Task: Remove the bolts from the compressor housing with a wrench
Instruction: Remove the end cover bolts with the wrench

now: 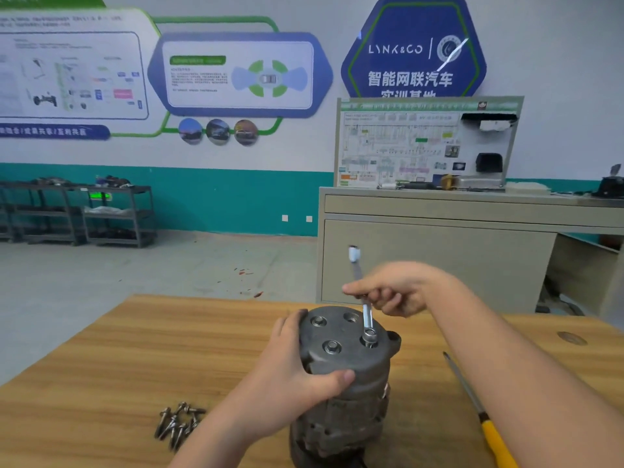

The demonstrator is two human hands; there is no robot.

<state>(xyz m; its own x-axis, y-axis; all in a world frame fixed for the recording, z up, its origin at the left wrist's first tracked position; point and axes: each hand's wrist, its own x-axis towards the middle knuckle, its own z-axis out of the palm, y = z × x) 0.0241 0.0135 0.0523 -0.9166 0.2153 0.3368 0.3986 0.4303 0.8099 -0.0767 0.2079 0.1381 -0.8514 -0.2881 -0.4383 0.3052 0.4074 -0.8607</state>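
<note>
A grey metal compressor housing [351,359] stands upright on the wooden table [135,359]. My left hand [297,376] wraps around its upper left side, thumb across the front. My right hand [391,292] grips the shaft of a silver wrench [366,315], whose ring end sits on a bolt [369,337] at the right of the top face. The wrench's far end points up and away. Two more bolts [331,346] show on the top face, beside one bare hole [351,317].
Several loose bolts [179,422] lie in a pile on the table at the left front. A screwdriver with a yellow handle [486,420] lies to the right of the housing. A grey cabinet [439,251] stands behind the table.
</note>
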